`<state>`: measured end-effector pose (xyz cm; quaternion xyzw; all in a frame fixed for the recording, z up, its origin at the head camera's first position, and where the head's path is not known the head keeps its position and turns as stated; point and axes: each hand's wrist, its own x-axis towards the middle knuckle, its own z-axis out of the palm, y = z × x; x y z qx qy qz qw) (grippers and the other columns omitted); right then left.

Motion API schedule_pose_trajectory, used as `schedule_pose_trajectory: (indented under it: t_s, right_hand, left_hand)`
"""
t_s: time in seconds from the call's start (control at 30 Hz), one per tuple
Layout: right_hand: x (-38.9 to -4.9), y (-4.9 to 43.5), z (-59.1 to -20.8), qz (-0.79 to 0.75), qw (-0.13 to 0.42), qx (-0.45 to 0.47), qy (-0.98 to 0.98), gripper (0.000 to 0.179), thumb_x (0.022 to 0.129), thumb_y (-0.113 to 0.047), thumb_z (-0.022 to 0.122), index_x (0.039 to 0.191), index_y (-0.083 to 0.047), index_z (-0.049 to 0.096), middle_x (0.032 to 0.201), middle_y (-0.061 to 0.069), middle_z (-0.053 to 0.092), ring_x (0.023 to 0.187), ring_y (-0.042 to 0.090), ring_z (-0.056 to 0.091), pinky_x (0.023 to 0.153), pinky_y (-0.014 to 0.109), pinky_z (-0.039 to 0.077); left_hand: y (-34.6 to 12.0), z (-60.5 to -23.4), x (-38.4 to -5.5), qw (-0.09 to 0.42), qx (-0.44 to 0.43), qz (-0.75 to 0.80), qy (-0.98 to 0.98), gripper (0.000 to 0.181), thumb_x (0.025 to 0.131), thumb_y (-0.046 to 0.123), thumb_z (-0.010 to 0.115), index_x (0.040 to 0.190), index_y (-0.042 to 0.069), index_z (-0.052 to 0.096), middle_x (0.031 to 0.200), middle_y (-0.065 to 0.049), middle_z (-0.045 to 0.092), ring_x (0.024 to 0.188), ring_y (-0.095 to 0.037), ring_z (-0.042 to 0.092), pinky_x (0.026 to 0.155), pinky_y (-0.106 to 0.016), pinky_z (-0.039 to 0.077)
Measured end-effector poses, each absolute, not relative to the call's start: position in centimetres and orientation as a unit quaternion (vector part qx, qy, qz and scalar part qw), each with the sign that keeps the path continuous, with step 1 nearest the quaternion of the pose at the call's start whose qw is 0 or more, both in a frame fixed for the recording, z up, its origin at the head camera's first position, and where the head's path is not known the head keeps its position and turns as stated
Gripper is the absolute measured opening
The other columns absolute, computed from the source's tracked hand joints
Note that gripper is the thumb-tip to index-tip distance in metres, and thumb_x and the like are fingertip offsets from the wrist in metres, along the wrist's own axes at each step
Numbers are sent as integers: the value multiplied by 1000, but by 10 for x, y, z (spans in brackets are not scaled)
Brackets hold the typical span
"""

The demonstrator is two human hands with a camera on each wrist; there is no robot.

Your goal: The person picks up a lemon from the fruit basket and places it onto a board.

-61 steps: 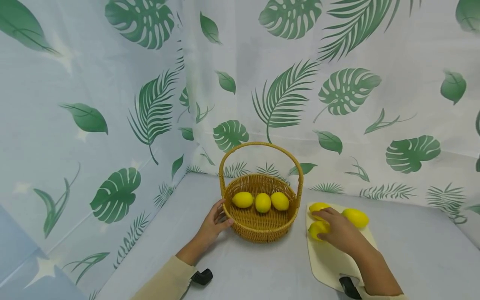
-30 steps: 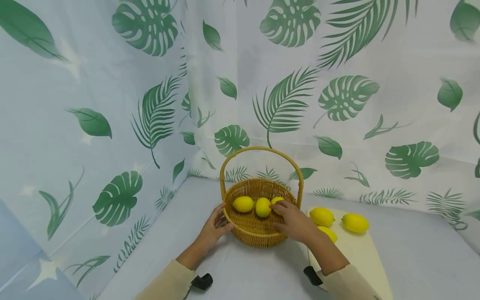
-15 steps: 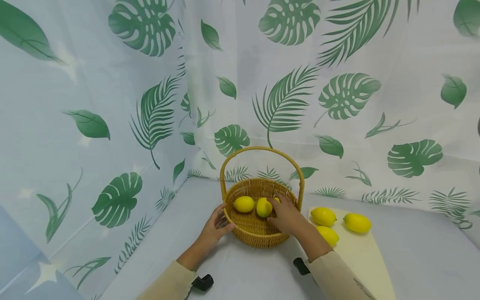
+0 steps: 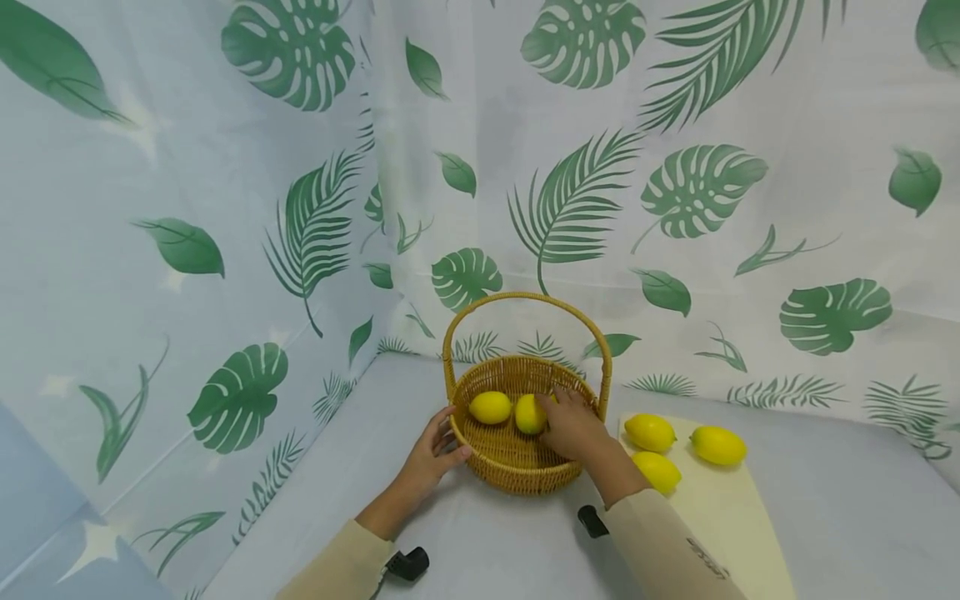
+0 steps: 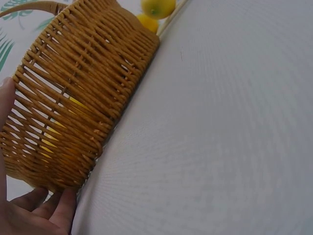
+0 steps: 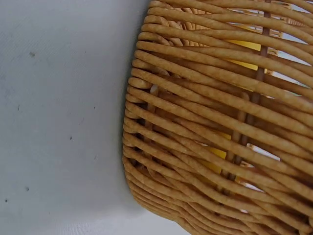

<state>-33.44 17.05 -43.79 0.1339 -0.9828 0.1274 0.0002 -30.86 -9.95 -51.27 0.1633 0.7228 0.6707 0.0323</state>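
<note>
A round wicker basket (image 4: 517,479) with a tall arched handle stands on the white table. My left hand (image 4: 426,462) holds its left side, thumb toward the front; in the left wrist view the fingers (image 5: 61,208) lie low against the woven wall. Inside the basket are a left lemon (image 4: 490,407) and a middle lemon (image 4: 528,415). My right hand (image 4: 576,427) reaches in over the right side, fingers bent round the right lemon, which is mostly covered. Only the weave (image 6: 210,107), with yellow behind it, shows in the right wrist view.
Right of the basket lies a cream cutting board (image 4: 723,533) bearing three lemons: one at the back (image 4: 650,432), one nearer (image 4: 657,472) and one at right (image 4: 717,446). Leaf-printed cloth walls (image 4: 570,108) stand behind and to the left.
My right hand has left the lemons on the cutting board and moved left into the basket, settling over the right lemon. My left hand stays on the basket's side.
</note>
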Motion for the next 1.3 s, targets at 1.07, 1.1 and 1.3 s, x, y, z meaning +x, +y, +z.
schedule_pose_trajectory:
  t_s: [1.07, 1.1, 1.3]
  right_hand:
    - [-328, 167, -437, 99, 22, 110, -989, 58, 81, -14, 76, 133, 0, 54, 119, 24, 52, 110, 41, 49, 88, 54, 47]
    - [-329, 167, -437, 98, 24, 112, -989, 58, 81, -14, 76, 133, 0, 54, 120, 24, 53, 110, 41, 50, 88, 54, 47]
    - [-329, 167, -439, 106, 36, 128, -985, 58, 82, -9, 75, 136, -8, 55, 122, 17, 54, 104, 33, 57, 88, 50, 49]
  left_hand:
    - [-100, -515, -310, 37, 177, 677, 713, 79, 92, 24, 71, 155, 20, 24, 156, -20, 23, 139, -34, 32, 107, -47, 35]
    - [-100, -515, -310, 37, 175, 677, 714, 79, 92, 24, 71, 155, 21, 24, 156, -19, 23, 139, -34, 32, 107, -47, 35]
    - [-100, -515, -310, 37, 169, 675, 717, 79, 91, 25, 72, 154, 23, 25, 156, -17, 23, 139, -32, 32, 107, -47, 36]
